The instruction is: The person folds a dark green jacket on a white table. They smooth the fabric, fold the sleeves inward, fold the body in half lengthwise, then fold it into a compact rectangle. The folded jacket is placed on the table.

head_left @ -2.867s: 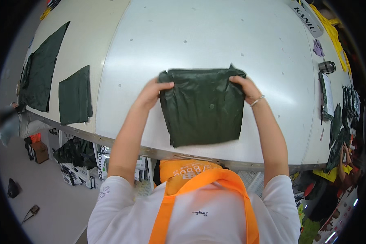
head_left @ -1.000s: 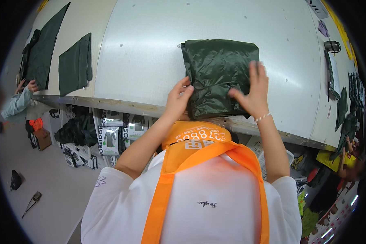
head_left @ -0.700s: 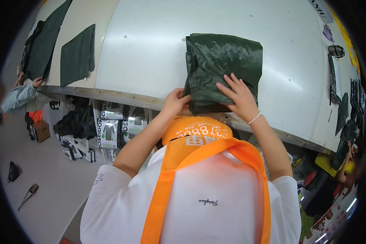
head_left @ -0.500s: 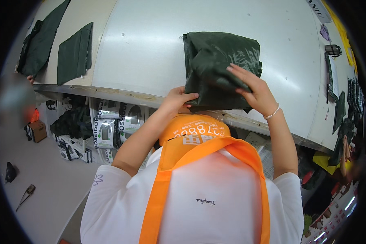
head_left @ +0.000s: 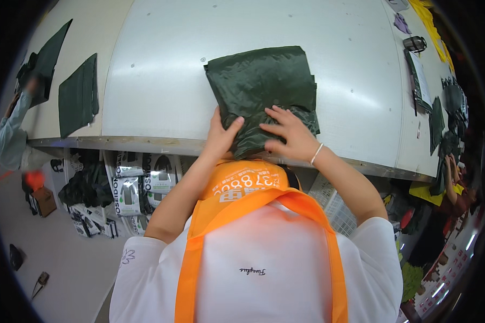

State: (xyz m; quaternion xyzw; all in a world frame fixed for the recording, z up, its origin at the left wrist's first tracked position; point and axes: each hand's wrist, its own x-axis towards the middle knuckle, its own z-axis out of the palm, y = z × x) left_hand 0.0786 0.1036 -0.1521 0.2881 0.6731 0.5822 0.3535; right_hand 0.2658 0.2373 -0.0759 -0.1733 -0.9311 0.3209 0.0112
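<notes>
A folded piece of dark green, glossy fabric point(head_left: 264, 72) lies on the white table in front of me, its near end creased close to the table edge. My left hand point(head_left: 221, 133) grips its near left edge, thumb on top and the other fingers at the side, partly hidden. On the near right part of the fabric rests my right hand point(head_left: 296, 135), palm down with the fingers spread. Whether the fabric is a garment cannot be made out.
Another folded dark green piece point(head_left: 78, 97) lies on the left. Beyond it a co-worker's arm point(head_left: 17, 121) reaches to more green fabric point(head_left: 51, 62). A clipboard point(head_left: 421, 81) and a dark cylindrical object point(head_left: 415, 44) are on the right. Packaged goods point(head_left: 129, 195) fill shelving under the table.
The lifted near part of the fabric now lies flatter. My right hand has come down and left onto it, while my left hand still holds the left edge. The view has shifted.
</notes>
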